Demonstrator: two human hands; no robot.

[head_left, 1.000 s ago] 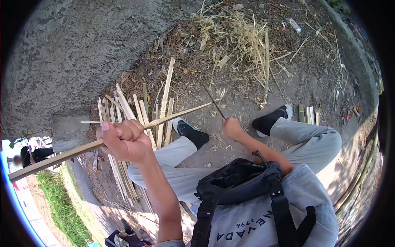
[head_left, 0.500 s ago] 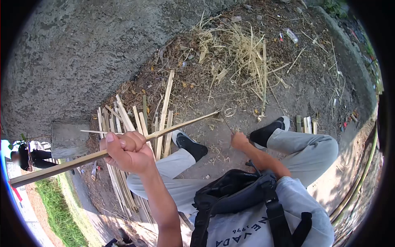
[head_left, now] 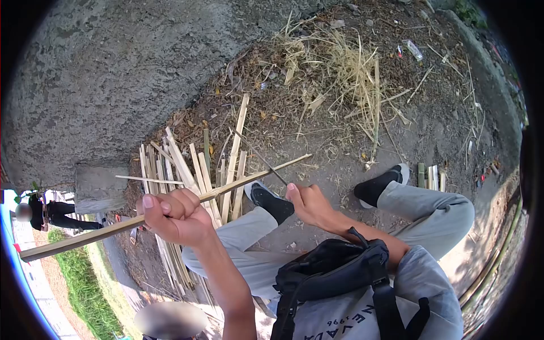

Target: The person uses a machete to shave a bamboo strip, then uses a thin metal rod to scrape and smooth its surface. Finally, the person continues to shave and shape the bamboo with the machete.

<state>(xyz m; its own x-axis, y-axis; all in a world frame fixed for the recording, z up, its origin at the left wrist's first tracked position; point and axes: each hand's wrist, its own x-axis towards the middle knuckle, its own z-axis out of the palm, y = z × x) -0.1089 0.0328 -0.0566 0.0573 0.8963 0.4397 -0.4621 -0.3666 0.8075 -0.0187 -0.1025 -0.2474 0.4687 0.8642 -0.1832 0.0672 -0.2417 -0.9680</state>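
My left hand point(head_left: 175, 216) is closed round a long bamboo strip point(head_left: 85, 238), which slants from the lower left up to the right. In my right hand point(head_left: 310, 205) is a thin dark blade point(head_left: 255, 151), pointing up and left. The blade crosses the strip right of my left hand; whether they touch is unclear. My fingers hide the blade's handle. A narrow pale sliver point(head_left: 148, 179) shows just above my left hand.
Split bamboo pieces point(head_left: 168, 249) lie in a pile at left, by a concrete block point(head_left: 101, 184). Dry shavings point(head_left: 354, 73) cover ground near the rough wall point(head_left: 124, 73). A person in dark clothes point(head_left: 56, 214) is at far left; another person's head point(head_left: 171, 320) shows below.
My right hand and the blade have moved left, from the strip's far end to a crossing nearer my left hand. Another person's head has come into view at the bottom.
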